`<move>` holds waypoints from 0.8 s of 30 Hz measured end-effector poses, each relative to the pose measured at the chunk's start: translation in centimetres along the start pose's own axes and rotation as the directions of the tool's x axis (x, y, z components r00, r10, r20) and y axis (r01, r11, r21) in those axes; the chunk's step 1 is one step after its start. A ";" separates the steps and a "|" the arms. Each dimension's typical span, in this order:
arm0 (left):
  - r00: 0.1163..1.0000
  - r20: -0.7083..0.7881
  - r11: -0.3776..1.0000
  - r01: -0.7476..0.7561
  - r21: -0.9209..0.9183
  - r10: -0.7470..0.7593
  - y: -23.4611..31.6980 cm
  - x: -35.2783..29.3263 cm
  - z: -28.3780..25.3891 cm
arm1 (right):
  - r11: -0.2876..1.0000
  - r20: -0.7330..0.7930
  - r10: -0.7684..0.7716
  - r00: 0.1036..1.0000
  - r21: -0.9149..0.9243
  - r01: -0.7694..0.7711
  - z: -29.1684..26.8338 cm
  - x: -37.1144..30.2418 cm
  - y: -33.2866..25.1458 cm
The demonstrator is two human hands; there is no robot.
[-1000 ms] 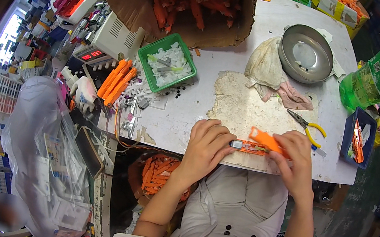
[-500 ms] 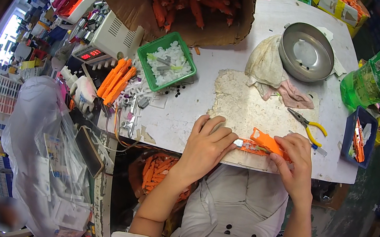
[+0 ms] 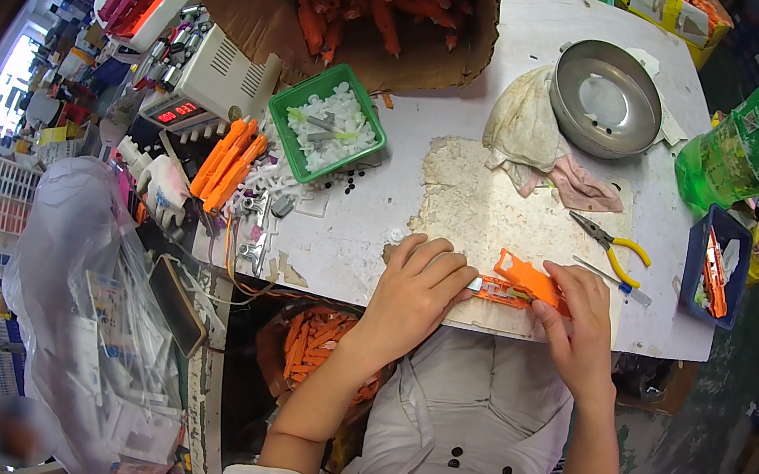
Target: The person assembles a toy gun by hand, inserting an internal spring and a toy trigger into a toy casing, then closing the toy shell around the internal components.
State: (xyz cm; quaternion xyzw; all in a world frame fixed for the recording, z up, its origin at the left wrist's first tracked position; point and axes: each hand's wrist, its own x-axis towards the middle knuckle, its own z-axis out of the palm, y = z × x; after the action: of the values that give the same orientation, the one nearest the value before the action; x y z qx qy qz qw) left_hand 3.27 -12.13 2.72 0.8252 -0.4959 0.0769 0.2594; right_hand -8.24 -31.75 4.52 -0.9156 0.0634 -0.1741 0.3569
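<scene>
Head view: saw orange body (image 3: 497,300) lying on table (image 3: 358,243) near front edge, between both hands. Had left hand (image 3: 419,287) closed about its left end, exact contact partly hidden. Had right hand (image 3: 581,315) pinching orange cover (image 3: 527,275) by right end, tilted above body. Judged roughly midway: small parts (image 3: 505,292) already sitting in body, cover not seated. Couldn't confirm full set inside. Noted pliers (image 3: 610,243) lying untouched beyond right hand, green tray (image 3: 347,160) of white parts (image 3: 321,146) well apart, off to left.
</scene>
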 end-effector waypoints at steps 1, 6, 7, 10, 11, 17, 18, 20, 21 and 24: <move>1.000 0.015 1.000 0.012 -0.028 -0.012 0.0 0.1 -0.1 | 0.999 -0.006 -0.022 1.000 -0.047 0.022 0.1 0.1 0.1; 0.998 0.063 0.999 0.022 -0.032 -0.019 0.2 0.6 -0.5 | 0.995 -0.043 -0.010 0.999 -0.095 0.006 -0.3 0.5 0.8; 0.998 0.062 1.000 0.013 -0.008 -0.012 0.3 0.7 -0.5 | 0.995 -0.053 -0.015 0.999 -0.096 0.010 -0.4 0.5 0.8; 0.998 0.066 1.000 0.002 0.022 -0.004 0.4 0.7 -0.5 | 0.997 -0.036 -0.013 0.999 -0.080 0.010 -0.3 0.5 0.7; 0.998 0.069 1.000 0.002 0.028 -0.004 0.4 0.7 -0.5 | 0.997 -0.036 -0.012 0.999 -0.078 0.009 -0.3 0.5 0.7; 1.000 -0.024 0.998 -0.010 0.059 0.012 0.6 0.2 0.4 | 0.997 -0.061 -0.021 0.998 -0.082 0.016 0.0 0.5 1.5; 1.000 -0.024 0.998 -0.012 0.058 0.013 0.6 0.1 0.4 | 0.990 -0.068 -0.009 0.998 -0.143 0.000 0.0 0.7 2.0; 0.998 -0.055 0.997 -0.009 0.076 0.013 0.7 0.0 0.5 | 0.979 -0.076 0.003 0.997 -0.205 -0.018 0.2 0.8 2.3; 0.998 -0.055 0.997 -0.010 0.075 0.014 0.7 0.0 0.4 | 0.969 -0.088 0.006 0.996 -0.244 -0.027 0.3 0.9 2.4; 1.000 -0.010 0.998 -0.013 0.063 0.014 0.7 0.3 -0.1 | 0.972 -0.045 -0.054 0.998 -0.229 0.042 0.6 1.1 1.2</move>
State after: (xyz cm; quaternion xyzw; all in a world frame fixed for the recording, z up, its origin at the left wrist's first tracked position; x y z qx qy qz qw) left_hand 2.81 -12.55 3.15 0.8291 -0.4974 0.0988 0.2353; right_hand -6.98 -32.54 3.59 -0.9470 0.0700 -0.1975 0.2433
